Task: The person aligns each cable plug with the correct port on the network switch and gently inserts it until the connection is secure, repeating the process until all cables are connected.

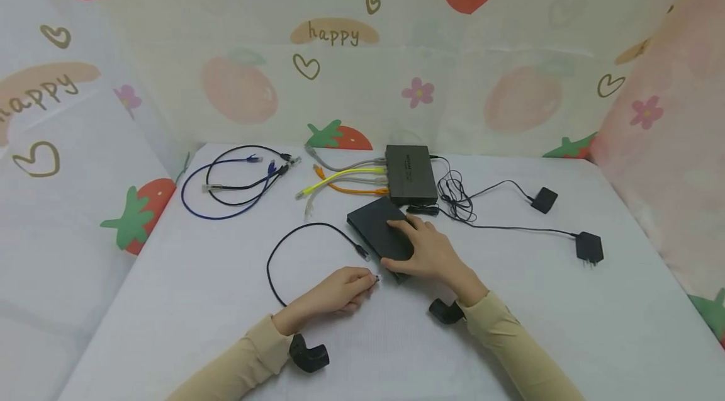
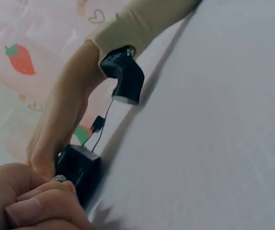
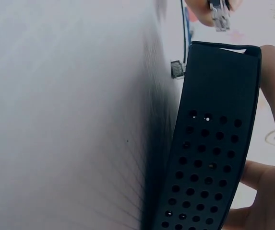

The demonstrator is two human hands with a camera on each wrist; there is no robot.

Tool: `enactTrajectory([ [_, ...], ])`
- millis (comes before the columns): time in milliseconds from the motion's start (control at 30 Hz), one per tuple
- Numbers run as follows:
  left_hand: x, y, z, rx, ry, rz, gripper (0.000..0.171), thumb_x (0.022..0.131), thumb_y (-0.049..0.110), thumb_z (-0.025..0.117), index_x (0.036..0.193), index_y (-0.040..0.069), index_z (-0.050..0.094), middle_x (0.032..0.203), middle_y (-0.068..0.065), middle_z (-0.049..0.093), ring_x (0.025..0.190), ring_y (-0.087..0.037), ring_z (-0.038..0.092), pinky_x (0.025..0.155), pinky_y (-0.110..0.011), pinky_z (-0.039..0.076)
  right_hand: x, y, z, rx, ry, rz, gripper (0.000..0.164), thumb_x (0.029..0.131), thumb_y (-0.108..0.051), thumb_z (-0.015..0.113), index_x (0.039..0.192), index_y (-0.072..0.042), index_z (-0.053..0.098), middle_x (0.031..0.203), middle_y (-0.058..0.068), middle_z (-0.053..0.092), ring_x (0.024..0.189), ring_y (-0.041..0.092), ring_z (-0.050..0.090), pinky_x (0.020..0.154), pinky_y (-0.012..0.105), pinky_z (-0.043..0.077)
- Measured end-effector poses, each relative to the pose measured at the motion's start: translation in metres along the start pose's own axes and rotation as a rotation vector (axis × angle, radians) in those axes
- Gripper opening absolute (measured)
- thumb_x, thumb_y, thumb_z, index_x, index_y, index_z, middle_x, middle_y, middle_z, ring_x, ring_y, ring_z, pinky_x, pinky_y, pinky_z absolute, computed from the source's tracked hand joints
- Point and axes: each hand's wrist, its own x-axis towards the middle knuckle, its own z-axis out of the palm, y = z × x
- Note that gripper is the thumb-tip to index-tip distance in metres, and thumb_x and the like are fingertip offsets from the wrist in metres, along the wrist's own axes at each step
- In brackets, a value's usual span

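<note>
My left hand (image 1: 342, 291) pinches one clear plug (image 3: 220, 17) of a black network cable (image 1: 269, 262), holding it just short of a black network switch's near-left side. The cable loops leftward over the table, and its other plug (image 1: 362, 252) lies between my left hand and the switch. Thumb and fingers of my right hand (image 1: 427, 250) grip the black network switch (image 1: 370, 225), which sits at a slant. In the right wrist view, rows of round vent holes run along its side (image 3: 199, 148); the face toward the plug is mostly hidden there.
Behind stands a second network switch (image 1: 410, 174) with grey, yellow and orange cables (image 1: 345, 189) plugged in on its left. Blue and black cables (image 1: 212, 218) lie coiled at the back left. Tangled power leads (image 1: 455, 199) run right to two black adapters (image 1: 590, 247).
</note>
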Motion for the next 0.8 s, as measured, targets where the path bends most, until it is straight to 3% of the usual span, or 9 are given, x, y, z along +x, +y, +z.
enactTrajectory([
  [167,0.006,0.0,0.012,-0.106,0.007,-0.014,0.032,0.1,0.02,0.038,0.086,-0.004,0.053,0.046,0.007,0.032,0.035,-0.004,0.025,0.034,-0.018,0.023,0.0,-0.002,-0.001,-0.001,-0.008,0.011,0.08,0.07,-0.067,0.062,0.137,-0.027,0.043,0.142,0.013,0.037,0.118,0.036,0.046,0.078,0.053,0.047],
  [800,0.014,0.004,0.028,-0.107,0.072,-0.048,0.031,0.1,0.021,0.038,0.088,-0.003,0.054,0.05,0.004,0.038,0.036,-0.005,0.031,0.034,-0.018,0.027,0.001,-0.004,0.001,-0.011,0.002,0.018,0.08,0.069,-0.065,0.063,0.135,-0.024,0.045,0.142,0.015,0.037,0.114,0.036,0.048,0.075,0.053,0.048],
])
